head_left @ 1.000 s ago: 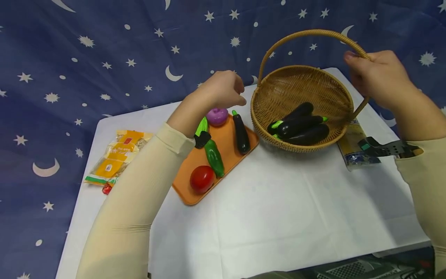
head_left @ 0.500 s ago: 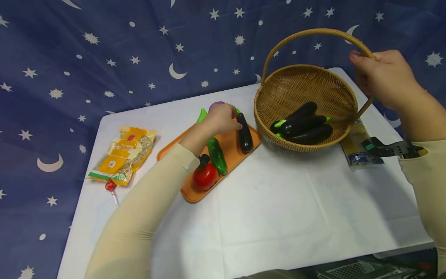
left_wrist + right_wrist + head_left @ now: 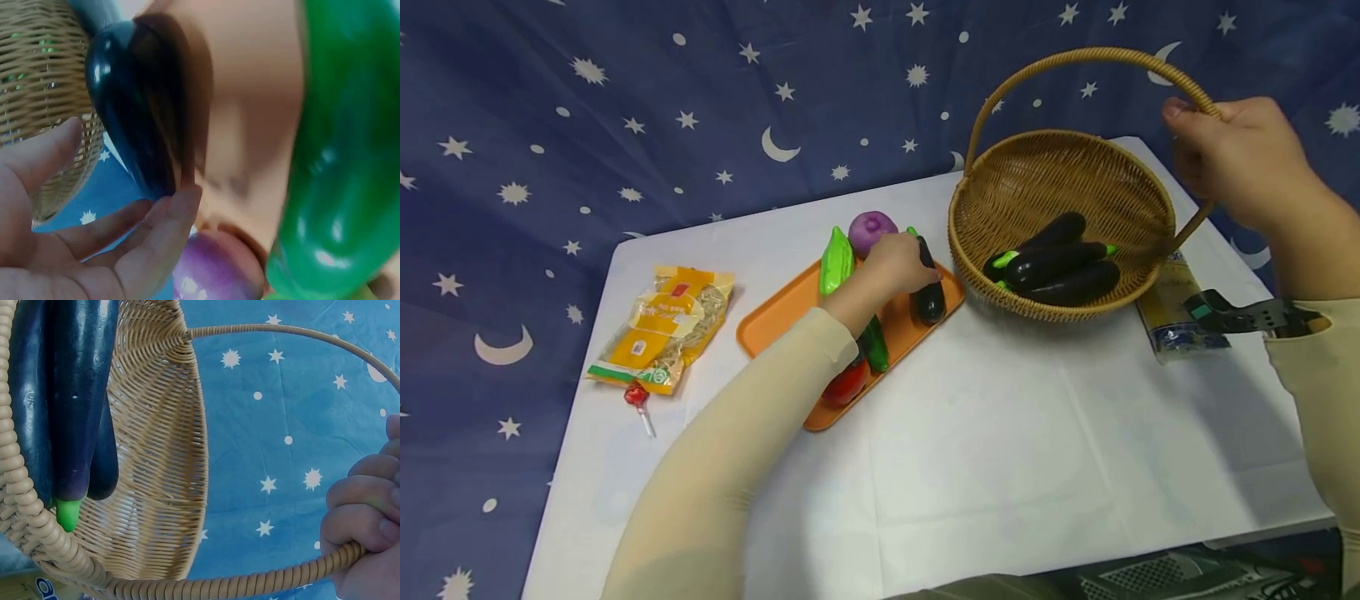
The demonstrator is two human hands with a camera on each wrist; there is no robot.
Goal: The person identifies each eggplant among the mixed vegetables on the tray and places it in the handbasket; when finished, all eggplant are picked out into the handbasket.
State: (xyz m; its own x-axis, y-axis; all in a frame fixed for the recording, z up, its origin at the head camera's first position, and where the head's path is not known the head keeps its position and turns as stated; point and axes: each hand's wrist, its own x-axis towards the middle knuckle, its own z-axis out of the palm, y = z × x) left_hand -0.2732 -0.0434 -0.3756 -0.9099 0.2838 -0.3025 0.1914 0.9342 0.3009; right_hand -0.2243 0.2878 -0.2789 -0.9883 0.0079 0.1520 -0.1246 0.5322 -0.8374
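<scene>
On the orange tray [image 3: 775, 321] lies a dark eggplant [image 3: 929, 302] with a green stem. My left hand [image 3: 891, 268] is over it; in the left wrist view the fingertips [image 3: 187, 197] are at the eggplant's narrow end and the thumb stands apart from it. With curled fingers my right hand [image 3: 1243, 162] grips the handle [image 3: 1093, 55] of a wicker basket [image 3: 1063, 162], which is tilted towards me. Several eggplants [image 3: 1060, 265] lie inside the basket. Also on the tray are a green pepper [image 3: 874, 343] and a red tomato [image 3: 847, 383], both partly hidden by my left arm.
A purple onion [image 3: 871, 232] and a light green vegetable [image 3: 837, 262] are at the tray's far side. To the left are a yellow-and-clear food packet [image 3: 666, 329] and a red lollipop [image 3: 637, 396]. Another packet [image 3: 1180, 308] lies beneath my right wrist. A starry blue curtain [image 3: 647, 83] hangs behind the table.
My left hand has come down from above the tray's far side to the eggplant on it. My right hand keeps its grip on the basket handle; the basket has hardly moved.
</scene>
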